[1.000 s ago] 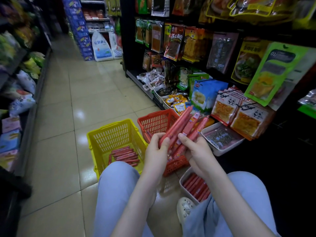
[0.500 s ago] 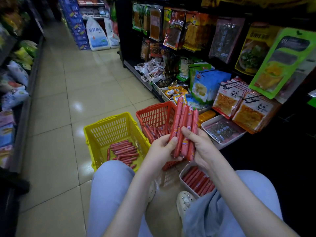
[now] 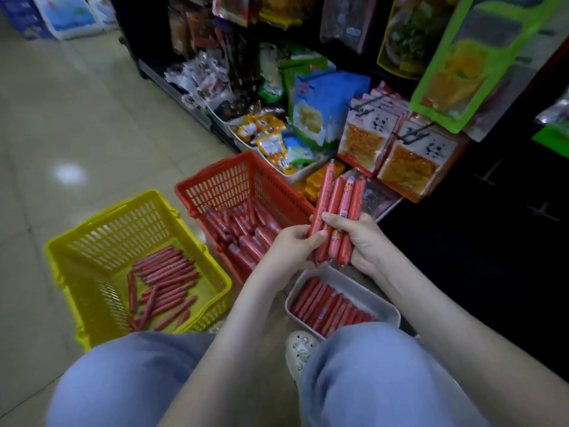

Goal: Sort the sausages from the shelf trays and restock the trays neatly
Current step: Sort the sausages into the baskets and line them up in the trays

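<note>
Side by side on the floor [image 3: 77, 124]: left basket [image 3: 123, 224], right basket [image 3: 234, 183], sausages [image 3: 163, 271] in each. Right of them, tray [image 3: 365, 291] beside shoe [image 3: 300, 349]. Above tray, sausage bundle [image 3: 338, 208] between left hand [image 3: 286, 251] and right hand [image 3: 365, 238]. Shelf [image 3: 172, 84] behind.

This is a small grocery shop. A tall black display rack [image 3: 462, 257] carries panda-printed orange snack packets [image 3: 409, 155] hung in rows on hooks, with bright sealed pouches [image 3: 455, 66] above them. In front of the rack, on a glossy beige tiled aisle floor [image 3: 77, 118], stand a red slotted plastic shopping basket [image 3: 228, 183] and a yellow one [image 3: 123, 229], both holding red plastic-wrapped sausages [image 3: 243, 238] in bulk.
</note>
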Tool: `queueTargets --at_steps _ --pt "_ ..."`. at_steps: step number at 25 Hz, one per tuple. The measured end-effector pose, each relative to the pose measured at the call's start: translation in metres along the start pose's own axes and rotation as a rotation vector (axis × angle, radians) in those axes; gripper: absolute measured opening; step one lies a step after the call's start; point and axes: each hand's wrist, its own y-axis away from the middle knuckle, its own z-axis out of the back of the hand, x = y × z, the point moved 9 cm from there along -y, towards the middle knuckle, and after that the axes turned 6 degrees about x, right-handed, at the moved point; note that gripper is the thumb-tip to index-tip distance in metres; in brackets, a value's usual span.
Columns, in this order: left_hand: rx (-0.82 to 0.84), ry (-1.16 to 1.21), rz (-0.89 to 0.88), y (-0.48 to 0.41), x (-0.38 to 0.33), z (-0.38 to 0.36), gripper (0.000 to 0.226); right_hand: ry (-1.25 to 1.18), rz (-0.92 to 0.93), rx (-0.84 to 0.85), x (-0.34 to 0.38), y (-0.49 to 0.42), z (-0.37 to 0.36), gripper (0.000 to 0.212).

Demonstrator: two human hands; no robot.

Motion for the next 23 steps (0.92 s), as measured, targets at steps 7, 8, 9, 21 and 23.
queueTargets --at_steps 7,8,9,21,23 --pt "-0.045 -0.779 0.049 -0.116 0.126 0.019 0.038 -0.040 -0.361 -0.451 -0.162 -0.055 0.175 0.013" --pt "0.015 -0.886 0.063 -0.125 0.151 0.022 0.045 -0.033 -0.448 -0.509 -0.194 -0.053 0.196 0.016" --pt "0.081 -0.978 0.073 -0.132 0.176 0.025 0.048 -0.038 -0.524 -0.548 -0.225 -0.050 0.214 0.015" --pt "0.411 -1.670 0.169 -0.176 0.353 0.030 0.061 0.607 -0.504 -0.574 -0.340 -0.080 0.276 0.043" --pt "0.404 -1.715 0.208 -0.176 0.358 0.029 0.063 0.650 -0.459 -0.550 -0.340 -0.076 0.275 0.050"
